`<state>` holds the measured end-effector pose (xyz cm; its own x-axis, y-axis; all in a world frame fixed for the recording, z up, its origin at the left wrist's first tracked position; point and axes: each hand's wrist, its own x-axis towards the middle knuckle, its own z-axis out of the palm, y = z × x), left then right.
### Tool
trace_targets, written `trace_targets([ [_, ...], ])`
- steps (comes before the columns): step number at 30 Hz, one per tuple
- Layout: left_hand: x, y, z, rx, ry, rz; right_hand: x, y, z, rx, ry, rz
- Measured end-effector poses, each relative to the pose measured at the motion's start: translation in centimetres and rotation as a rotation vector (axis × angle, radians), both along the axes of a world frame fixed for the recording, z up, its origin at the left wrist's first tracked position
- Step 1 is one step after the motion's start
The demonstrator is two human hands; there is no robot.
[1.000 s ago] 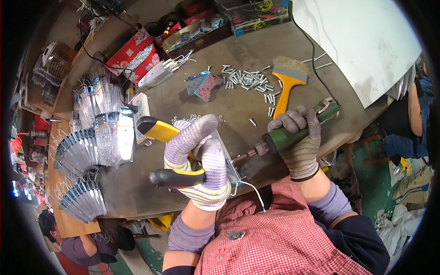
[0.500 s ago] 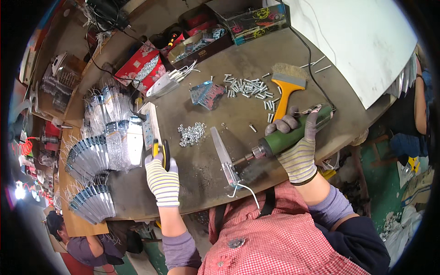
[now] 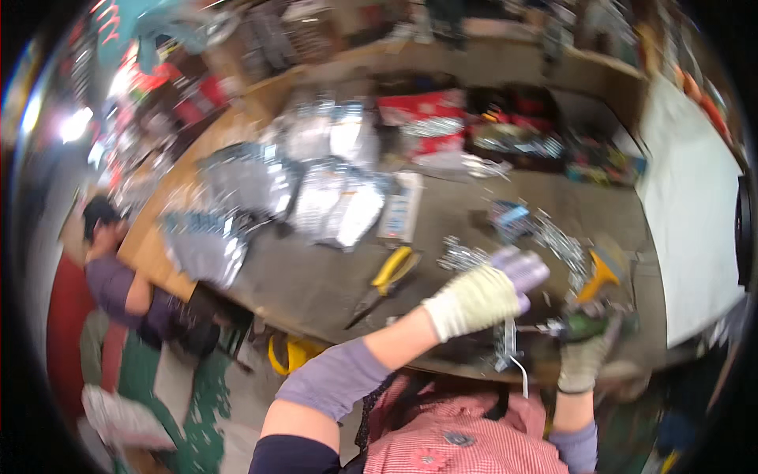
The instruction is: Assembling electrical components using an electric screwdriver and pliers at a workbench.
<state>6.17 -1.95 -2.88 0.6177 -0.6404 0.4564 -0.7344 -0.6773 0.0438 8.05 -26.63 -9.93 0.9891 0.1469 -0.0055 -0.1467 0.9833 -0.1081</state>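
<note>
My left hand (image 3: 489, 292), in a striped glove, reaches over the table beside a pile of small nuts (image 3: 460, 254). Its fingers look stretched out, though blurred, and I make out nothing in them. My right hand (image 3: 584, 365), also gloved, grips a green electric screwdriver (image 3: 588, 325) whose bit points left. Below my left hand, a metal strip with a white wire (image 3: 505, 345) lies near the bit, partly covered. Yellow-handled pliers (image 3: 388, 276) rest on the table left of my left hand, apart from it.
Stacked metal strips (image 3: 237, 182) and bagged pieces (image 3: 335, 201) crowd the left. Screws (image 3: 562, 245), a blue part (image 3: 509, 221) and an orange-handled brush (image 3: 600, 272) lie to the right. Behind stand a red box (image 3: 426, 107) and other boxes. A person (image 3: 118, 268) sits at far left.
The view has swung left and is blurred. My left hand has let go of the pliers and moved right, toward the metal strip. My right hand still holds the screwdriver.
</note>
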Motion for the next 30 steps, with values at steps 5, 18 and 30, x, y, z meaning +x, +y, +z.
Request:
trace_targets([
  [5, -3.6, 1.8, -1.1, -0.04, -0.033, -0.012, 2.0, -3.2, 1.3, -0.26, -0.238, 0.04],
  [18, -23.0, 32.6, 1.8, -0.686, -0.797, 1.546, 5.6, -18.1, 2.9, -2.023, -0.221, -0.36],
  [30, -27.7, 42.1, 2.4, -0.26, -0.7, 1.804, 4.8, -16.8, 2.3, -2.638, -0.283, -0.358],
])
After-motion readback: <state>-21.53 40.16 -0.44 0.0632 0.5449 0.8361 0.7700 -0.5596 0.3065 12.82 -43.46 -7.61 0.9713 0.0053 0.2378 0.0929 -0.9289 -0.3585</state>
